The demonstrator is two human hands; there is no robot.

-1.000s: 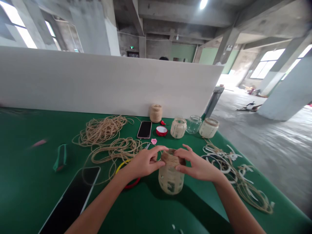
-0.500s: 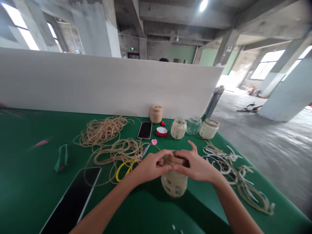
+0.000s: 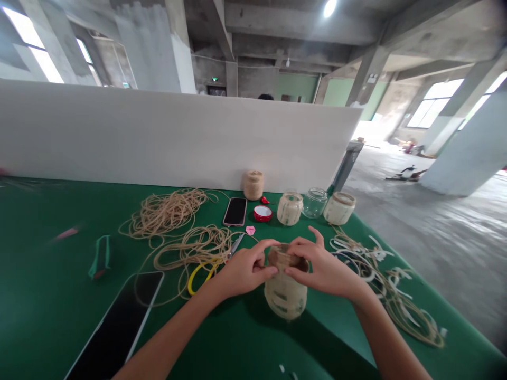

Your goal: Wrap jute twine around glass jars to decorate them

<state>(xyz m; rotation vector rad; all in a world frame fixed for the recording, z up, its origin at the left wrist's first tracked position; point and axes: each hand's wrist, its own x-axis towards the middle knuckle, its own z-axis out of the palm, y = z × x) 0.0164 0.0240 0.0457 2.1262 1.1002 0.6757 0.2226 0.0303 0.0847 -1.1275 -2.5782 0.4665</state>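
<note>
Twine-wrapped jar point(image 3: 285, 295) on green table point(image 3: 237, 343), both hands' fingers pinching its neck, left hand point(image 3: 241, 270), right hand point(image 3: 322, 269), rim partly hidden

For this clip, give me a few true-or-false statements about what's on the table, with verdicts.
1. The left hand and the right hand both grip the jar near its neck. True.
2. The scissors have blue handles. False: the handles are yellow.
3. A phone lies beside a red lid at the back. True.
4. The glass jar at the back is wrapped. False: it is bare.
5. The tablet lies to the right of the hands. False: it lies to their left, toward the front.
</note>
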